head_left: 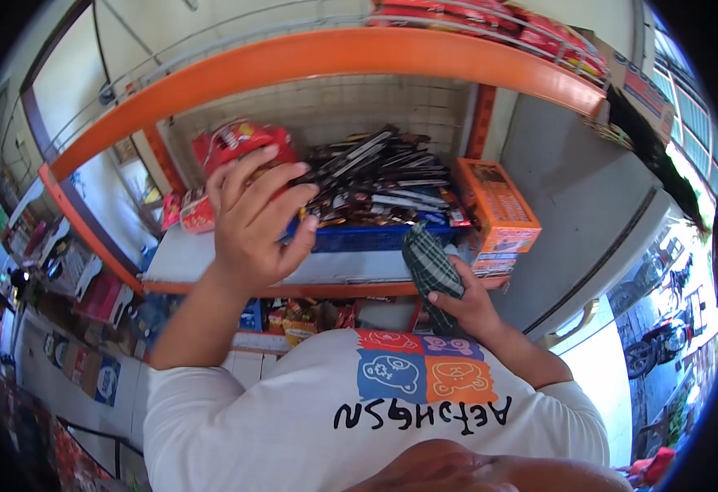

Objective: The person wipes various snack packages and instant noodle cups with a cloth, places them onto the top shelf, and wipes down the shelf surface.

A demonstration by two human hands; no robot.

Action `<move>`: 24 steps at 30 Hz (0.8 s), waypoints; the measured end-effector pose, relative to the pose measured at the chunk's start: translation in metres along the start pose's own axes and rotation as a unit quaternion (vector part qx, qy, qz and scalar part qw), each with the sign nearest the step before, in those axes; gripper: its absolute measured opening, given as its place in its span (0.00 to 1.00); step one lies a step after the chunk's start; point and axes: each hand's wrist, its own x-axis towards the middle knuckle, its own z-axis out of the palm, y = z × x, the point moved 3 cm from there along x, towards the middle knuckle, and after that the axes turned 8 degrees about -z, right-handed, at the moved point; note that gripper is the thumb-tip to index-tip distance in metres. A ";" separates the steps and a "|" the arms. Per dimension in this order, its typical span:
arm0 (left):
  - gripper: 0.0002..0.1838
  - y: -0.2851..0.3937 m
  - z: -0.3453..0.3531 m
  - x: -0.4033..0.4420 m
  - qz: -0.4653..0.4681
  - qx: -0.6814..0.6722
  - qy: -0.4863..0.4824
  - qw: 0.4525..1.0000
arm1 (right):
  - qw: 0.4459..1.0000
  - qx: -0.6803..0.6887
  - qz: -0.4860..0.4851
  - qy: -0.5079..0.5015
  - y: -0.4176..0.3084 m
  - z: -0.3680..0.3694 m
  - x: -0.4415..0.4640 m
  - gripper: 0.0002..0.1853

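Note:
My left hand (262, 215) is raised with its fingers spread, in front of a red snack bag (240, 135) on the shelf. Nothing shows in its palm; whether its fingertips touch the bag I cannot tell. My right hand (464, 302) grips a folded dark green checked cloth (433, 266), held upright before the shelf edge. Behind both hands a blue tray (359, 239) stands on the white shelf, heaped with dark, shiny sachets (379, 176). Part of the tray's left end is hidden by my left hand.
An orange carton (497, 205) stands right of the tray, beside a grey cabinet-like appliance (580, 197). An orange shelf beam (310, 59) crosses above, with red packets (474, 20) on top. More snack packs (302, 320) fill the lower shelf.

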 end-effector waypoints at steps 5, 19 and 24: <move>0.07 -0.059 0.019 -0.132 -0.326 -0.177 0.039 0.928 | 0.992 -0.076 -0.103 -0.004 0.023 0.027 0.032 0.29; 0.06 -0.101 -0.032 -0.280 -0.389 -0.263 -0.222 0.855 | 0.807 -0.463 -0.358 0.073 -0.045 0.226 0.182 0.44; 0.07 -0.117 -0.071 -0.328 -0.486 -0.288 -0.275 0.778 | 0.731 -0.605 -0.314 0.017 -0.005 0.260 0.212 0.41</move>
